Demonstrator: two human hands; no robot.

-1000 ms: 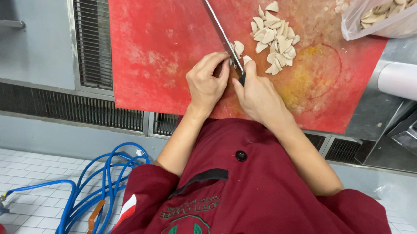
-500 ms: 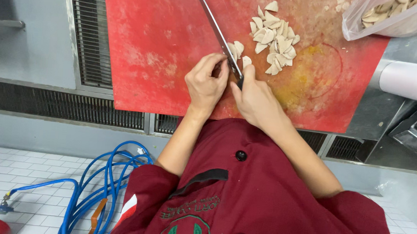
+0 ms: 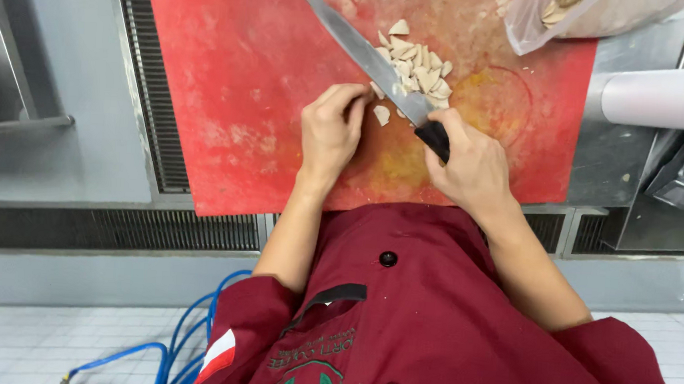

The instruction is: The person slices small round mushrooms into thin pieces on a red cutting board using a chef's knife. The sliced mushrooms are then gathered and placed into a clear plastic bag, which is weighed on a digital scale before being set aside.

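Blue hose (image 3: 178, 349): lying in loops on the white tiled floor (image 3: 26, 346) at the lower left, below the steel surface (image 3: 56, 156).
Steel surface: carrying a slotted vent grille (image 3: 145, 82) to the left of the board.
Red cutting board (image 3: 229, 88): resting on the steel surface, stained yellowish near its middle and right.
Left hand (image 3: 330, 131): curling loosely with fingers bent, fingertips pressing down on the board just left of the blade; whether it is pinching a piece under the fingertips cannot be told.
Loose slice (image 3: 381, 114): lying on the board between the left hand's fingertips and the blade.
Knife (image 3: 367, 57): lying at a slant across the board, tip pointing to the upper left, long steel blade passing between the left hand and the pile, black handle at the lower right.
Pile of pale slices (image 3: 417, 65): sitting on the board just right of the blade, touching its edge.
Right hand (image 3: 468, 165): closing tightly around the knife's black handle, forefinger reaching toward the blade's heel.
Clear plastic bag (image 3: 587, 17): lying at the board's upper right corner, holding more pale pieces.
White roll (image 3: 670, 95): lying on the surface right of the board.
Dark red jacket (image 3: 429, 326): filling the lower middle, black buttons down its front.
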